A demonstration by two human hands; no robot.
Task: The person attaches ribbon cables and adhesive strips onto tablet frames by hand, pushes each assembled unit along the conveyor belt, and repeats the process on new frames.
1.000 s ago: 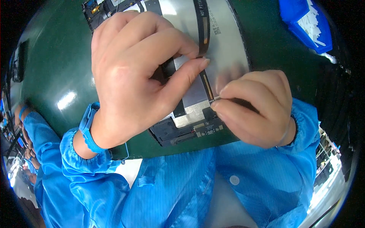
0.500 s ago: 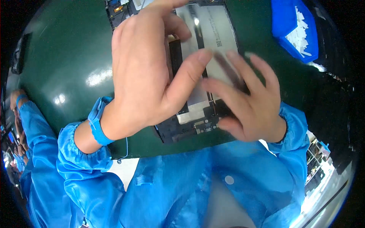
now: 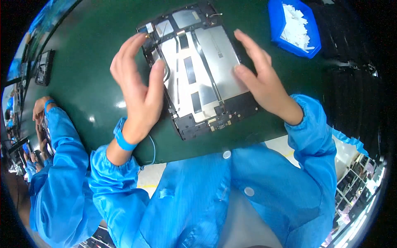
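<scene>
A disassembled tablet (image 3: 225, 62) lies on the green work surface, its silvery inside facing up with black strips and flat cables along it. Beside its left edge is my left hand (image 3: 136, 82), thumb and fingers apart, near the upper left corner. A thin wire shows by that thumb. My right hand (image 3: 264, 74) is at the opposite edge, fingers spread and thumb over the rim; whether it touches I cannot tell. Neither hand holds anything. A blue wrist strap (image 3: 123, 139) with a cord circles my left wrist.
A blue bin (image 3: 275, 25) of small white strips stands at the upper right. At the left, a co-worker's hand and blue sleeve (image 3: 66, 128) rest near the table edge. Beyond them lies a dark rectangular part (image 3: 44, 68) on the green mat (image 3: 91, 53).
My hands have moved apart from over the tablet to its two sides, uncovering its middle. The view has shifted, and more of the tablet's top end shows.
</scene>
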